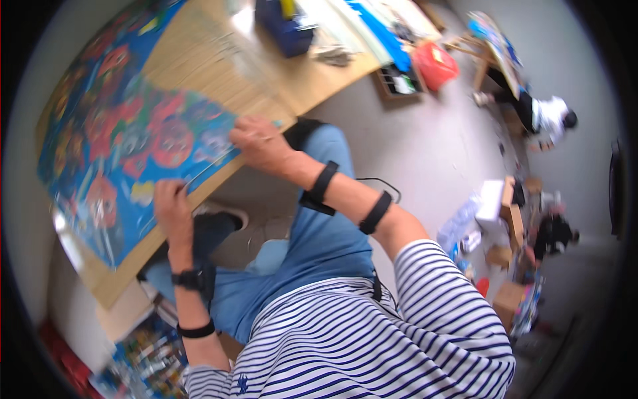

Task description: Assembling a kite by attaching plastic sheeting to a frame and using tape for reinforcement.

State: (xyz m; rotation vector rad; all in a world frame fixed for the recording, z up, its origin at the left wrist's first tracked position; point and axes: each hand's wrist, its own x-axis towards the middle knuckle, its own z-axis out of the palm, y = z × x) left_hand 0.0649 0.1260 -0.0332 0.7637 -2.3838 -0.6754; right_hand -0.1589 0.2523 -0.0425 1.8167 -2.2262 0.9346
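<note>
A blue sheet (143, 223) covered with red and pink cartoon-like figures lies on the light wooden table (199, 60), its surface glossy. Both my hands are at its near edge. My left hand (174, 207) is closed, fingertips pressed together over the blue border; what they pinch is too blurred to tell. Farther right, my right hand (260, 143) curls its fingers at the sheet's right corner, and what is in them is hidden. A thin pale line (211, 167) runs between the two hands along the border.
A dark blue box (284, 30) stands at the table's far side, beside a crumpled grey cloth (333, 54). Right of the table sits a red bag (435, 66). Cardboard boxes (510, 296) lie at the right. Two other people (550, 116) are farther off.
</note>
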